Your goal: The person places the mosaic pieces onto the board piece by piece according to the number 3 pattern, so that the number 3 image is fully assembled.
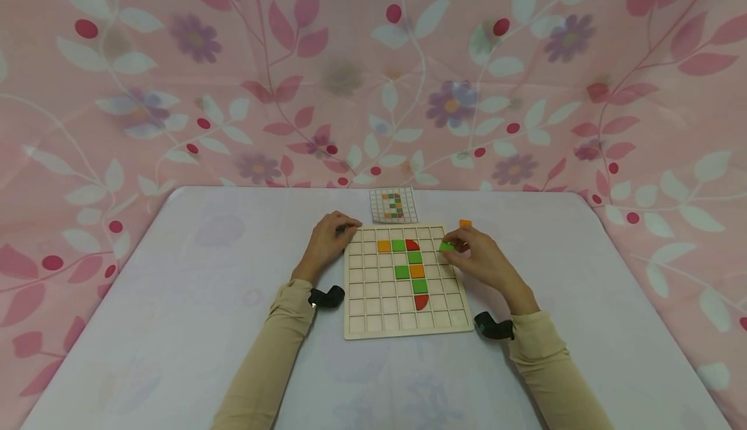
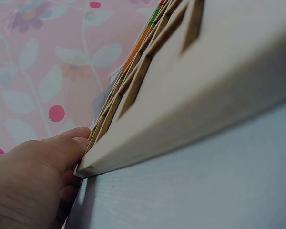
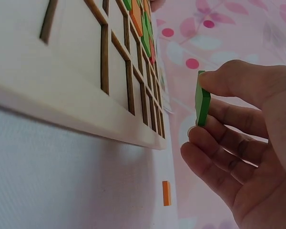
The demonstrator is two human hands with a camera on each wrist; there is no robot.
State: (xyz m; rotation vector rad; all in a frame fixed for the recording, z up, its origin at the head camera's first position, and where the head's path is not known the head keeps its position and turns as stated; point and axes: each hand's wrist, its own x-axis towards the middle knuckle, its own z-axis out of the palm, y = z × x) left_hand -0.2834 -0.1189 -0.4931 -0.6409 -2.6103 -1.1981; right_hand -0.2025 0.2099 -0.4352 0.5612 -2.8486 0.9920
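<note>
A pale wooden grid board [image 1: 373,323] lies on the table, with several square green and orange tiles and two rounded red tiles in its cells. My left hand [image 1: 328,240] holds the board's far left corner; in the left wrist view, thumb and curled fingers meet at that edge. Between the thumb and fingers of my right hand [image 1: 484,261] is a green square tile [image 3: 203,101], pinched above the board's right side near the far corner. Just beyond that hand, a loose orange tile [image 1: 465,224] rests on the table, partly hidden in the head view.
Behind the board lies a pattern card [image 1: 376,213] printed with a small grid of coloured shapes. A white cloth covers the table [image 1: 204,326], and a pink floral curtain [image 1: 373,93] hangs along its far edge. Black devices [image 1: 495,326] are strapped at both wrists.
</note>
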